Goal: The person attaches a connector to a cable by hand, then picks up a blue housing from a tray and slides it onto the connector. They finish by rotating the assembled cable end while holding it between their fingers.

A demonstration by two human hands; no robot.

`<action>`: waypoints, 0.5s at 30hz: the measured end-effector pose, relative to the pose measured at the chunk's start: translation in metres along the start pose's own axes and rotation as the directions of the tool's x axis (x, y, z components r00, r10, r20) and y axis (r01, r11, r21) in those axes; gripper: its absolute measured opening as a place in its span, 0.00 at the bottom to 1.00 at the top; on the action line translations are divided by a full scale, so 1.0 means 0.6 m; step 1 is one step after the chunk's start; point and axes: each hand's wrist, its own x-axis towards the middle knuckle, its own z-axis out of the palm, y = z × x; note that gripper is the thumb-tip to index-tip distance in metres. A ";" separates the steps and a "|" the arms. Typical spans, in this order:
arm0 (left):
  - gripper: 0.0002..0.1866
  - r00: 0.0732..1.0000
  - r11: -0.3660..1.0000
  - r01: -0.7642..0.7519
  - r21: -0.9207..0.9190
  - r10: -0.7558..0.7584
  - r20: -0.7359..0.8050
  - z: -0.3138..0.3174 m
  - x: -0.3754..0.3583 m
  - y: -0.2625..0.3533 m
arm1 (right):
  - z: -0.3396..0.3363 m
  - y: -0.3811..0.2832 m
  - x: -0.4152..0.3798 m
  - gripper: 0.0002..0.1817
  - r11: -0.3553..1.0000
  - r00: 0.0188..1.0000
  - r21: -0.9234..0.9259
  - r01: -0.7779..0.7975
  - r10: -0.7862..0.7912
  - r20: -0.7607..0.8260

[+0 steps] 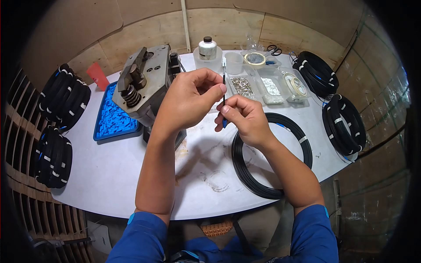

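Observation:
A thin black cable [224, 79] stands upright between my two hands, with a whitish tip at its top end. My left hand [195, 96] pinches it below that tip, thumb against fingertips. Lower down, my right hand [246, 121] has its thumb and fingers closed on the same cable. A small blue piece [225, 123] shows at the cable's lower end, by the right fingers. Under my right hand and forearm, a coil of black cable [307, 151] lies on the white table [206, 206], bound with white tape.
A metal press [153, 72] stands left of my hands, beside a blue tray [115, 139] of small blue pieces. Behind are a white bottle [207, 50], a container of metal terminals [242, 87], tape [255, 58] and scissors [274, 50]. Black coils [344, 125] line both sides.

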 end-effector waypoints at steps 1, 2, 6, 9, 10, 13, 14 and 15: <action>0.08 1.000 1.000 0.008 0.000 -0.008 0.005 -0.001 0.000 0.000 | 0.001 0.001 0.001 0.08 1.000 1.000 0.009 0.000 0.000 -0.012; 0.08 1.000 1.000 0.016 -0.001 -0.016 0.011 -0.001 0.001 0.000 | 0.001 0.001 0.001 0.08 1.000 1.000 0.007 0.000 0.000 -0.013; 0.08 1.000 1.000 -0.001 -0.016 0.001 0.013 0.000 0.000 0.002 | 0.002 0.001 0.001 0.08 1.000 1.000 0.022 -0.002 0.003 -0.024; 0.08 1.000 1.000 0.015 -0.004 -0.015 0.027 0.002 0.002 0.000 | 0.001 -0.002 0.001 0.08 1.000 1.000 0.024 -0.011 0.011 -0.023; 0.08 1.000 1.000 0.000 -0.005 0.000 0.025 0.002 0.005 -0.003 | 0.002 -0.001 0.001 0.07 0.999 1.000 0.031 -0.023 0.024 -0.021; 0.08 1.000 1.000 -0.008 -0.011 0.008 -0.019 0.013 0.000 -0.005 | 0.001 0.001 0.002 0.07 1.000 0.999 0.019 -0.008 0.009 -0.033; 0.08 0.999 1.000 -0.011 -0.016 0.010 -0.046 0.018 -0.002 -0.003 | 0.004 -0.002 0.001 0.06 1.000 0.999 0.026 -0.004 0.005 -0.051; 0.08 0.999 1.000 -0.009 -0.010 0.009 -0.051 0.020 -0.004 -0.002 | 0.005 -0.002 0.002 0.06 1.000 0.999 0.031 -0.002 0.004 -0.044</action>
